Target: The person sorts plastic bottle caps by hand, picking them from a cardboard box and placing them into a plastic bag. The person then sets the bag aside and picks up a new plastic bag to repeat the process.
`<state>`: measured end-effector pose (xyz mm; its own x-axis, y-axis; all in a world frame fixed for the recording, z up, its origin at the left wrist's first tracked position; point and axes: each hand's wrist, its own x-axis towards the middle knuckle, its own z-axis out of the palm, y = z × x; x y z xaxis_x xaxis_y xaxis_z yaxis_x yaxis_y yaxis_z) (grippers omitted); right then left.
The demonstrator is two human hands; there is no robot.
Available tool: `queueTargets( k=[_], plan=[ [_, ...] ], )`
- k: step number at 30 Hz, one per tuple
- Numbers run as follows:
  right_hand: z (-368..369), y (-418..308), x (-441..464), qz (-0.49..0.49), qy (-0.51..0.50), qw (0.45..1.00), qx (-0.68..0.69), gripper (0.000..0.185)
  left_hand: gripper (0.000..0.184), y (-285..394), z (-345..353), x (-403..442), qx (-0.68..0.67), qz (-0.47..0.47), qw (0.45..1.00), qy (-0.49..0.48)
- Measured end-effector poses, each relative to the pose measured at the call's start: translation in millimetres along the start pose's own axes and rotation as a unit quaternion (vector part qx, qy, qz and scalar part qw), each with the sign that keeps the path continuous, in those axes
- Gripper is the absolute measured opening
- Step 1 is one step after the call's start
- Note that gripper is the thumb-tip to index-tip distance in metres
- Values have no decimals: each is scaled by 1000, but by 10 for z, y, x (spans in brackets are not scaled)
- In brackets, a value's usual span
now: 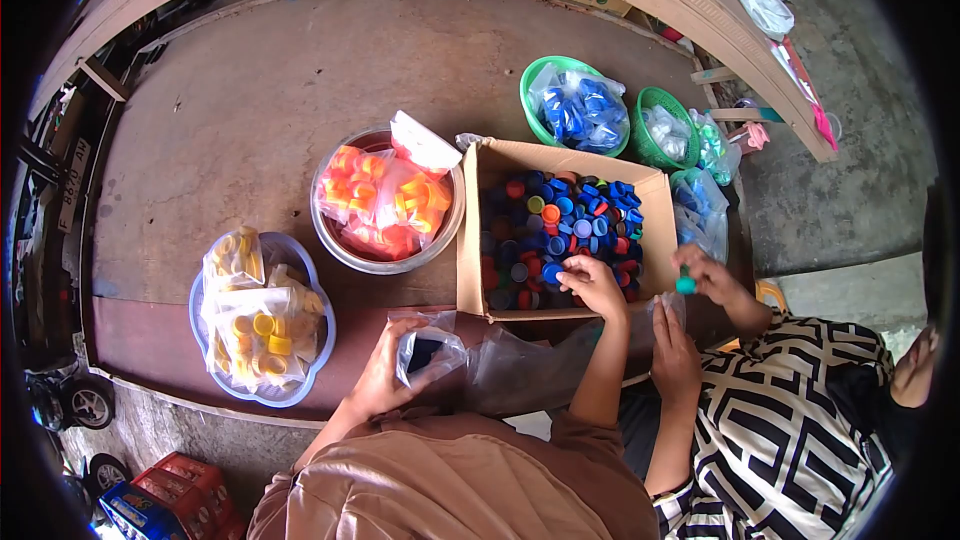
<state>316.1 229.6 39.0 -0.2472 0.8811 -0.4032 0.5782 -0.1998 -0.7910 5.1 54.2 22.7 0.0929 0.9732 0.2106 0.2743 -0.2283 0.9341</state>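
Observation:
My left hand (378, 378) is wrapped round a clear plastic bag (436, 360) with something dark blue inside, held at the table's front edge. Over the front of an open cardboard box (468, 270), my right hand (594, 286) pinches a blue cap (552, 273). The box holds a heap of loose caps (582, 228), mostly blue, some red, orange and yellow. A clear plastic sheet or bag (515, 360) lies along the table edge between my two hands.
A co-worker's hands on the right hold a green cap (685, 282) and a clear bag. Left are a metal bowl (456, 225) of bagged orange caps and a pale blue basin (325, 340) of bagged yellow caps. Green baskets (527, 90) with bags stand behind the box.

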Motion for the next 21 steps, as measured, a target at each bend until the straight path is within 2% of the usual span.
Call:
queueTargets(
  k=[3, 4, 7, 9, 10, 13, 14, 17, 19, 21],
  plan=[
    [108, -286, -212, -55, 23, 994, 95, 24, 67, 0, 2, 19, 5, 9, 1000, 4],
    [217, -378, -263, -102, 42, 988, 107, 23, 68, 4, 4, 22, 4, 9, 1000, 8],
    [661, -779, -513, -261, 104, 959, 34, 18, 69, 25, 11, 15, -3, -1, 1000, 16],
    [1007, -948, -661, -309, 20, 948, 69, 18, 69, 52, 14, 25, -2, -4, 1000, 17],
    [1105, -1039, -743, -306, -26, 951, 24, 20, 70, 70, 6, 24, 3, -2, 1000, 18],
    [1333, -1061, -784, -434, -40, 897, -72, 32, 73, 41, -15, -15, 15, 7, 1000, 12],
    [1277, -1107, -821, -340, -123, 932, -2, 37, 73, 55, -25, -17, 20, 9, 1000, 12],
    [1089, -966, -646, -309, 10, 951, -20, 35, 73, 91, -7, -21, 17, 0, 1000, 23],
    [827, -884, -452, -233, 85, 966, -73, 31, 72, 120, -24, -18, 19, 3, 1000, 21],
    [583, -617, -157, -205, 157, 960, -113, 24, 69, 116, -15, -29, -3, -4, 1000, 14]
  ],
)
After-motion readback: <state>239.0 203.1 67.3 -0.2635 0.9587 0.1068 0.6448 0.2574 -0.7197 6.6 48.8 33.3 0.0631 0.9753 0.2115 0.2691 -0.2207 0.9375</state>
